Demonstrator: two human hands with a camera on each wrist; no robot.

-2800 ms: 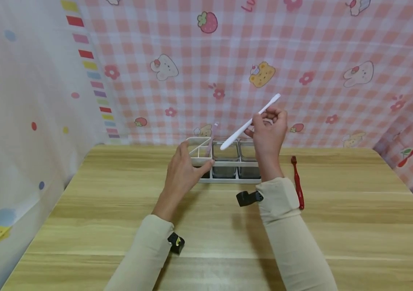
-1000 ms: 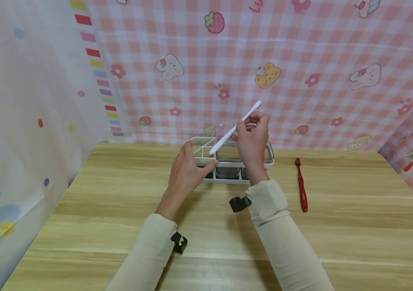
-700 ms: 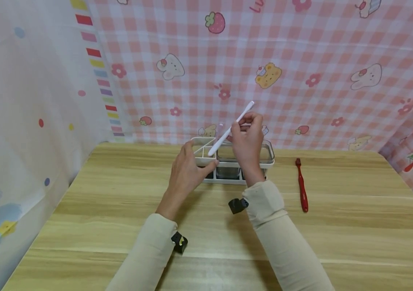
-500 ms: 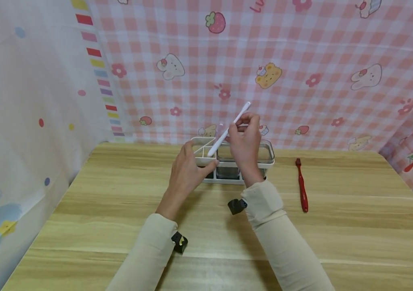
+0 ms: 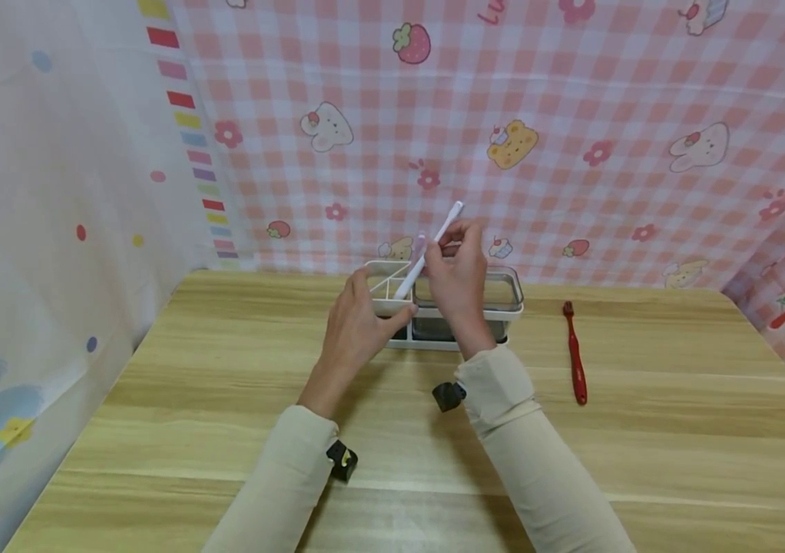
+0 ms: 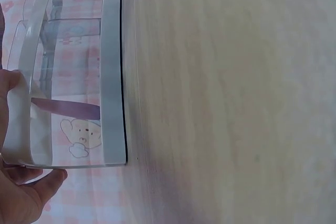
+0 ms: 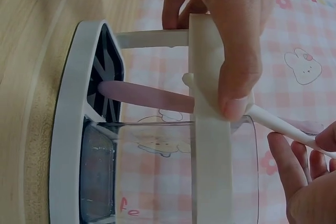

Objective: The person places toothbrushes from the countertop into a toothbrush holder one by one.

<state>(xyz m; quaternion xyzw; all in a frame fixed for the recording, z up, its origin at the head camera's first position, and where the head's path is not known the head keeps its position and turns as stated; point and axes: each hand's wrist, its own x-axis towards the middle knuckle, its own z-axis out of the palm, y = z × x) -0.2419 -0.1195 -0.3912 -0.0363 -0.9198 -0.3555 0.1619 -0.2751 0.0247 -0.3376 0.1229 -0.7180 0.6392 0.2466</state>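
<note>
Right hand (image 5: 458,280), centre of the head view: fingertips pinch a white toothbrush (image 5: 429,250) near its upper half. The brush is slim, smooth, matte plastic, tilted with its upper end toward the upper right and its lower end dipping into the left compartment of the holder (image 5: 507,309). In the right wrist view the white shaft (image 7: 273,121) crosses behind the holder's top rim, the pinching fingers (image 7: 307,169) at lower right.

Left hand (image 5: 356,330), just left of centre: fingers curled round the holder's left end, thumb laid over the front top rim. Right wrist view shows that thumb (image 7: 231,51) pressed across the white rim bar.

Holder: white frame, rounded corners, divided left section, clear smoky cups to the right. It stands at the far middle of the table (image 5: 641,461). A pink toothbrush (image 7: 147,97) already stands in the left section, its handle translucent.

A red toothbrush (image 5: 574,355) lies flat on the table, right of the holder, well apart from it. The table has a pale wood-grain, satin surface. Behind hangs a pink checked cloth (image 5: 572,115) printed with bears, rabbits and strawberries.
</note>
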